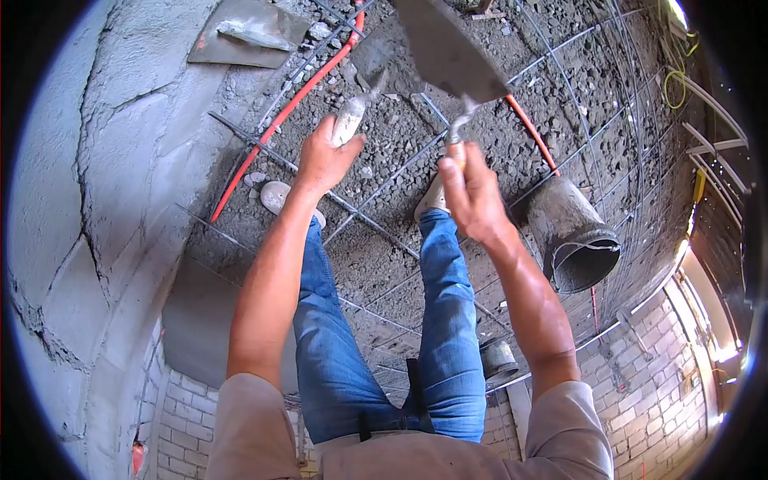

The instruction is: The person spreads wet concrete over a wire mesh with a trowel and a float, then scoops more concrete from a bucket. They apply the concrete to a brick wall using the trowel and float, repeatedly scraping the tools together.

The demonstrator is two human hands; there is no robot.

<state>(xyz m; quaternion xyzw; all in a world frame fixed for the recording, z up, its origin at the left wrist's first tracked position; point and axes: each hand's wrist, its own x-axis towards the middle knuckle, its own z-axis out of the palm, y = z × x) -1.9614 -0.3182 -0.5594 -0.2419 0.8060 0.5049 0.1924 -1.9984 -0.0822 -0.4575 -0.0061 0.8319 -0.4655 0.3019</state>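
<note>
Left of the bucket, the right grip is closed round a big trowel; farther left, the left grip is closed round a smaller trowel. Farthest left, the wall is coated but cracked; gravel shows between rods.

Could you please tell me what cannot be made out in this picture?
- Large trowel in the right hand: head view, its blade runs off the top edge.
- Small tool in the left hand: head view, its blade blurs into the grey rubble.
- Left shoe: head view, its middle is hidden by the left forearm.
- Tipped bucket: head view, shadow obscures its inside.
</note>
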